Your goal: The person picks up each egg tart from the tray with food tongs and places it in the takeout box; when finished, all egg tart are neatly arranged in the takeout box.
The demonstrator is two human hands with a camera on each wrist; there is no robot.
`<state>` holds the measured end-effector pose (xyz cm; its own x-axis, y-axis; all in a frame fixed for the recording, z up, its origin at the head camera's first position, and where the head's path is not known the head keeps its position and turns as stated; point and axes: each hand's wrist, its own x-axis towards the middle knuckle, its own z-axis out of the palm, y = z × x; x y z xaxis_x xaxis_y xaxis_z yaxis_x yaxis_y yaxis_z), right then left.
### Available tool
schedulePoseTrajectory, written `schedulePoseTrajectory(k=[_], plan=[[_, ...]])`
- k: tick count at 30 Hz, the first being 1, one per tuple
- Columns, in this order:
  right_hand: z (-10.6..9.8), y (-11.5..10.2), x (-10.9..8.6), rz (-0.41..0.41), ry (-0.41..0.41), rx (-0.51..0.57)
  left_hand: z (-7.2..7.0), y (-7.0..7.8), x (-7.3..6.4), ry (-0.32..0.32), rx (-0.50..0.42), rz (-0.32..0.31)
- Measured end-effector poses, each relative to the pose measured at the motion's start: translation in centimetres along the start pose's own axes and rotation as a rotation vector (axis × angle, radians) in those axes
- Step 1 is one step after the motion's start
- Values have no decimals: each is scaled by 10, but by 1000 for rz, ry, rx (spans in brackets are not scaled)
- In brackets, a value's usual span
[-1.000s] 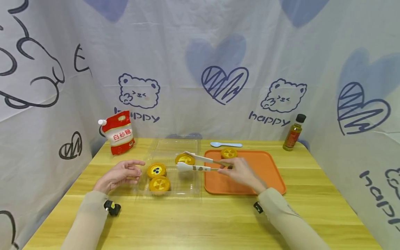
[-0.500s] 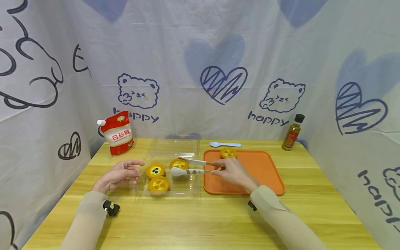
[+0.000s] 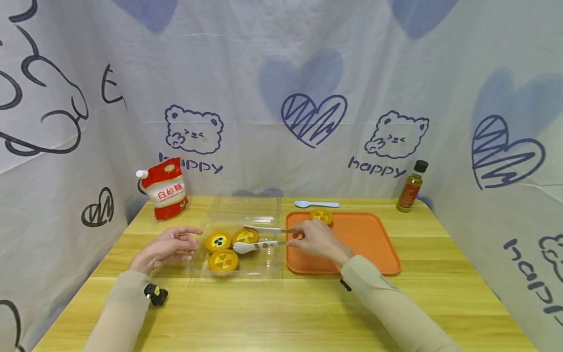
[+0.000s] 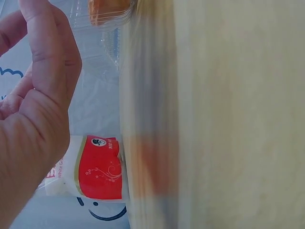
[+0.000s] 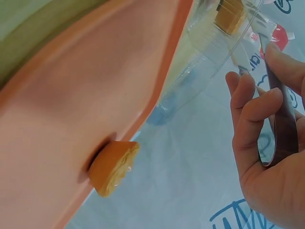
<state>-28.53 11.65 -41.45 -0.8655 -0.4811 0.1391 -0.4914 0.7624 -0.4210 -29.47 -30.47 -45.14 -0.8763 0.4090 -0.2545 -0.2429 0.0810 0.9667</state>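
My right hand (image 3: 317, 240) grips a pair of tongs (image 3: 264, 245) with white tips. Between those tips sits a yellow egg tart (image 3: 244, 235), low in a clear plastic box (image 3: 259, 268). Left of it in the box are a tart with dark blue dots (image 3: 218, 241) and another yellow tart (image 3: 223, 261). My left hand (image 3: 169, 246), fingers loosely bent and holding nothing, is at the box's left side. In the right wrist view, fingers and thumb wrap the metal handle of the tongs (image 5: 283, 119).
An orange tray (image 3: 360, 244) lies right of the box, with one tart (image 3: 321, 216) at its back edge. Behind the tray is a pale blue spoon (image 3: 316, 204). A red and white sugar bag (image 3: 168, 191) stands back left, an oil bottle (image 3: 410, 191) back right.
My right hand has moved left with the tongs, bringing the tart between their tips left and down, close to the other two tarts in the box. My left hand has stayed in place.
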Motion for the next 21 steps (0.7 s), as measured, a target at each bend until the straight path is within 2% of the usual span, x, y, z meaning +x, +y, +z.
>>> schedulePoseTrajectory(k=[9,21], plan=[[-2,0,2,27,-24,34,0,0,0,2,0,-4],[-16,2,-3,63,-46,71,1,1,-1,7,13,-1]])
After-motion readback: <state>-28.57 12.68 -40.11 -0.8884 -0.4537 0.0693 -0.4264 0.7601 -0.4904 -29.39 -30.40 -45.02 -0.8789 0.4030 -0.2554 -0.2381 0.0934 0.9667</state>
